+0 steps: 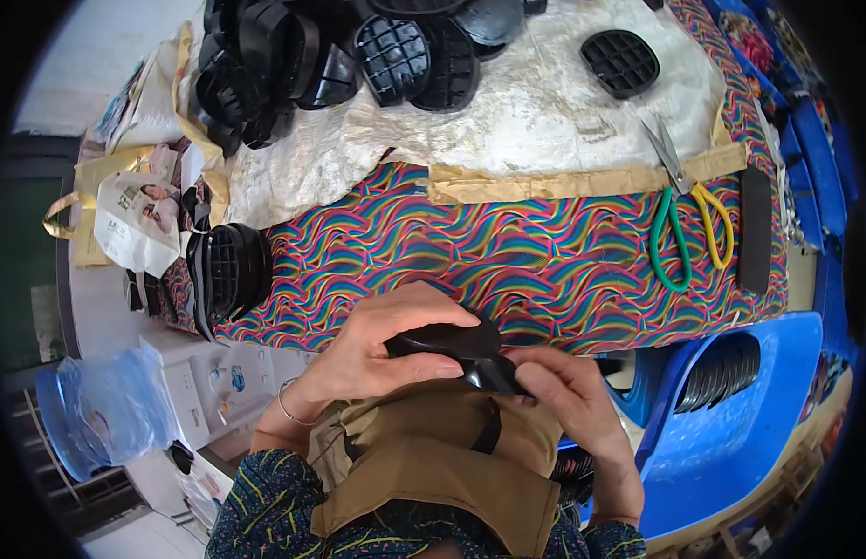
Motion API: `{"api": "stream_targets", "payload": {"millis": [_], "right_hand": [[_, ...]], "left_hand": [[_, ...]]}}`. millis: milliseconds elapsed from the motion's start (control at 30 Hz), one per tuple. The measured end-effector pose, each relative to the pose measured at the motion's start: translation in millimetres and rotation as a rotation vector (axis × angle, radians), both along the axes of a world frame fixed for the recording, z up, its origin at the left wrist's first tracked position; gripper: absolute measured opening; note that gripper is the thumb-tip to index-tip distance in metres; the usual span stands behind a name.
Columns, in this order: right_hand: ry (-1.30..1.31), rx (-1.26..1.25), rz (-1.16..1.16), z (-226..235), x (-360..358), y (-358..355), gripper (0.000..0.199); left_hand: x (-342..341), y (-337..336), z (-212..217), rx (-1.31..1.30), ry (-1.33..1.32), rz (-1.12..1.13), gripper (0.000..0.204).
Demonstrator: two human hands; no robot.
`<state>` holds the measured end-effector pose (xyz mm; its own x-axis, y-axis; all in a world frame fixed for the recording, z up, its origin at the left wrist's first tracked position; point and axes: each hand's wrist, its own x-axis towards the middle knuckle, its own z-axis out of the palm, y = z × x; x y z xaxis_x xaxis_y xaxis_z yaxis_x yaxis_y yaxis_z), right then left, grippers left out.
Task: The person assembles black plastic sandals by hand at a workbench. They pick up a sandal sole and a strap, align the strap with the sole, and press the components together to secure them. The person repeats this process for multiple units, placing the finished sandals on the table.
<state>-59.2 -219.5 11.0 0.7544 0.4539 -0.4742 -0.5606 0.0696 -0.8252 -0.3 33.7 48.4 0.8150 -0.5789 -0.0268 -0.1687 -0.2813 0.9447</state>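
Note:
My left hand (pixel 382 349) and my right hand (pixel 568 396) together grip a glossy black moulded piece (pixel 461 354), shaped like a shoe heel, just above a tan cloth (pixel 433 456) spread on my lap. The left fingers wrap over its top; the right fingers pinch its lower right end. The piece sits in front of the near edge of a table covered in wavy rainbow fabric (pixel 508 252). A thin bracelet circles my left wrist.
Several black ribbed heel pieces are heaped at the table's far side (pixel 293 56); one lies alone (pixel 619 62), others stack at the left edge (pixel 230 272). Scissors with green and yellow handles (pixel 687 219) lie at right. A blue plastic chair (pixel 731 401) holds more black pieces.

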Motion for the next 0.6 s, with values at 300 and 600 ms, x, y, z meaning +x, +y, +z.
{"api": "stream_targets", "payload": {"millis": [300, 600], "right_hand": [[-0.720, -0.325, -0.094, 27.1, -0.1, -4.4, 0.014], [-0.296, -0.261, -0.233, 0.9, 8.5, 8.3, 0.011]], "left_hand": [[-2.8, 4.7, -10.3, -0.030, 0.027, 0.031, 0.046], [4.9, 9.2, -19.6, -0.170, 0.140, 0.059, 0.047]]}}
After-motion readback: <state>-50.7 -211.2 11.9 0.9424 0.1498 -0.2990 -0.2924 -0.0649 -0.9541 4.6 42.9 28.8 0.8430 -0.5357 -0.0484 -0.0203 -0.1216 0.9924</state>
